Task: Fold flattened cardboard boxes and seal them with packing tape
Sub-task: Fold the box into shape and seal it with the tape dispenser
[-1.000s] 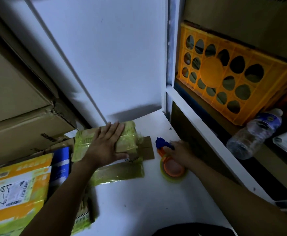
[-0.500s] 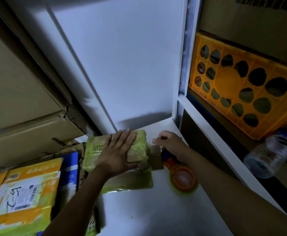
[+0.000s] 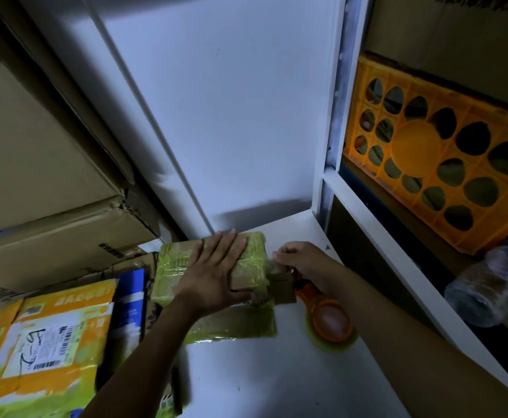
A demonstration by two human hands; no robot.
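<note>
A small cardboard box (image 3: 177,267) wrapped in yellow-green tape stands on the white table (image 3: 276,378). My left hand (image 3: 216,273) lies flat on its top with fingers spread. My right hand (image 3: 304,260) is curled at the box's right end, pinching a brown cardboard flap (image 3: 279,285) there. An orange tape dispenser (image 3: 331,321) with a yellow-green roll lies on the table just under my right wrist. A flattened taped piece (image 3: 234,327) lies in front of the box.
Yellow and blue printed cartons (image 3: 50,336) with a shipping label sit at the left front. Large brown cartons (image 3: 50,236) are stacked at the left. On the right, a shelf holds an orange crate (image 3: 433,152) and a plastic bottle (image 3: 488,285).
My right hand left the tape dispenser and moved up to the box's right end, where it now pinches the flap. My left hand stays flat on the box. The camera shifted.
</note>
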